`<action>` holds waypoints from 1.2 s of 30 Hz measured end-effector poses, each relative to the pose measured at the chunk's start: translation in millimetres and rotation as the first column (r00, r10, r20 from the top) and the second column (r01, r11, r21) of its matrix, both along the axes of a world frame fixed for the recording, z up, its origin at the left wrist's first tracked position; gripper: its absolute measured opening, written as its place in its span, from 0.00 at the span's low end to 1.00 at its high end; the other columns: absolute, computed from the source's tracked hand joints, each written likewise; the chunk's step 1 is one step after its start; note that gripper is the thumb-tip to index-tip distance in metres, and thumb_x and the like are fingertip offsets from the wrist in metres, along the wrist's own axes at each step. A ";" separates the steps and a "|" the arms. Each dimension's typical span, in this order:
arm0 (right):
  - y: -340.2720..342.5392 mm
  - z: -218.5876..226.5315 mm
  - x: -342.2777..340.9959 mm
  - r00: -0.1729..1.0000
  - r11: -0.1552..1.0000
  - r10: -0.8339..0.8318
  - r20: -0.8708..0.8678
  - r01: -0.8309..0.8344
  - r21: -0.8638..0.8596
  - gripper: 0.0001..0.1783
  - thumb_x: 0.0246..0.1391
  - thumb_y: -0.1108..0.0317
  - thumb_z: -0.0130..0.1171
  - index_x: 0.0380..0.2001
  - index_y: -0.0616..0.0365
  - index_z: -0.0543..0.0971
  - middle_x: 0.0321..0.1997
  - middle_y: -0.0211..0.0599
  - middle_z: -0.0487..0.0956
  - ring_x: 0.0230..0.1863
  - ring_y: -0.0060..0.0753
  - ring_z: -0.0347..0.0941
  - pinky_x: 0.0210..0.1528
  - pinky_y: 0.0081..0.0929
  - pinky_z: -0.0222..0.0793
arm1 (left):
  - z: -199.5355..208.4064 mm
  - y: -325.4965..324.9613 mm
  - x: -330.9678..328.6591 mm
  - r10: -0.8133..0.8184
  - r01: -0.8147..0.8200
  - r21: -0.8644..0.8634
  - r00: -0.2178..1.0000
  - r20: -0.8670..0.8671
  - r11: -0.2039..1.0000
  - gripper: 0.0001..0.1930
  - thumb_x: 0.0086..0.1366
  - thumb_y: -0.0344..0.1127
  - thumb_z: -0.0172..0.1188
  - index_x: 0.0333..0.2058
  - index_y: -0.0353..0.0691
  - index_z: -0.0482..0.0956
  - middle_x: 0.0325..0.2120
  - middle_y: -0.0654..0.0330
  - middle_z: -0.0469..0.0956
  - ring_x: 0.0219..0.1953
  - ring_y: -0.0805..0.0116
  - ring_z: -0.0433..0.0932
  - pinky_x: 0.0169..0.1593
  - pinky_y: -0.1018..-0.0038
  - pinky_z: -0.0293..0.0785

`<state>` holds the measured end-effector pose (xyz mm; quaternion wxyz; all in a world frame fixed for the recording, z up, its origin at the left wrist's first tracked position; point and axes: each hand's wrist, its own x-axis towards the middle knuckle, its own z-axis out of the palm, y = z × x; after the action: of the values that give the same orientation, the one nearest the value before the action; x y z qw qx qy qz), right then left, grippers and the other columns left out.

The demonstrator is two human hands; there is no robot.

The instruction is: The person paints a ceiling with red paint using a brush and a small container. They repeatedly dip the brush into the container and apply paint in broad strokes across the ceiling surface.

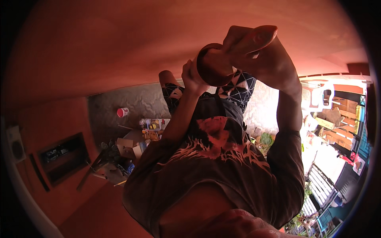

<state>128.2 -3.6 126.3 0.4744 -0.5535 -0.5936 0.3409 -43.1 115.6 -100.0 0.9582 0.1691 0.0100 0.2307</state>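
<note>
Close to the orange wall (119,47), my left hand (192,81) wraps round the side of a round, open-topped container (207,74), tilted so its dark inside shows. My right hand (258,65) is closed on what looks like a paintbrush (262,36). Its broad, rounded handle sticks out above my fingers, away from the container. The other end reaches over the container's mouth and partly into it. Shadow hides how deep it goes and what the container holds.
On the floor to the left stands a red and white tub (122,112). Behind it are a clear box of small items (155,124), a cardboard box (125,147) and loose clutter. To the right, a white plastic chair (323,96), wooden boards (339,137) and a leafy plant (266,139) stand in bright light.
</note>
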 end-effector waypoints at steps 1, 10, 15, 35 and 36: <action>6.1 -6.0 -7.9 0.999 0.997 -0.033 -0.006 0.033 0.075 0.07 0.53 0.75 0.69 0.30 0.65 0.80 0.31 0.29 0.79 0.30 0.19 0.74 0.31 0.23 0.69 | 8.2 0.9 2.8 0.011 -0.011 -0.003 1.000 -0.028 1.000 0.38 0.69 0.63 0.40 0.69 0.44 0.61 0.65 0.53 0.66 0.68 0.53 0.65 0.70 0.52 0.62; 34.8 -15.2 -34.4 0.910 0.978 -0.111 0.399 0.172 -0.121 0.09 0.49 0.67 0.71 0.30 0.57 0.80 0.25 0.35 0.80 0.27 0.34 0.78 0.32 0.32 0.74 | 10.1 8.2 -0.2 0.085 -0.088 0.038 0.994 0.074 0.995 0.38 0.67 0.63 0.49 0.68 0.48 0.59 0.63 0.52 0.67 0.63 0.50 0.70 0.63 0.49 0.72; 44.3 -17.6 -41.8 0.883 0.985 -0.091 0.460 0.147 -0.086 0.10 0.45 0.71 0.73 0.29 0.58 0.80 0.25 0.36 0.80 0.26 0.36 0.79 0.31 0.31 0.75 | 12.0 11.6 -1.9 0.057 -0.044 -0.078 0.983 0.175 0.996 0.33 0.68 0.59 0.46 0.65 0.44 0.64 0.60 0.52 0.71 0.61 0.53 0.73 0.63 0.53 0.72; 50.6 11.3 -35.7 0.889 0.979 -0.186 0.419 0.206 -0.001 0.10 0.51 0.63 0.66 0.27 0.56 0.77 0.19 0.43 0.79 0.20 0.45 0.79 0.25 0.37 0.74 | -2.4 18.5 -4.1 0.027 -0.012 -0.098 0.989 0.148 0.995 0.35 0.70 0.59 0.42 0.68 0.42 0.61 0.65 0.53 0.66 0.68 0.54 0.64 0.69 0.53 0.62; 51.5 11.9 -35.3 0.861 0.979 -0.182 0.474 0.204 0.007 0.10 0.51 0.64 0.65 0.27 0.57 0.77 0.19 0.44 0.79 0.21 0.46 0.79 0.25 0.38 0.74 | -4.9 18.7 -4.3 0.018 0.007 -0.131 0.981 0.193 0.991 0.35 0.70 0.59 0.42 0.67 0.41 0.62 0.65 0.52 0.66 0.68 0.53 0.65 0.69 0.53 0.62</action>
<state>92.9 47.9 138.2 0.3350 -0.6865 -0.6253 0.1594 -47.4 134.3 -104.9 0.9630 0.0824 -0.0676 0.2475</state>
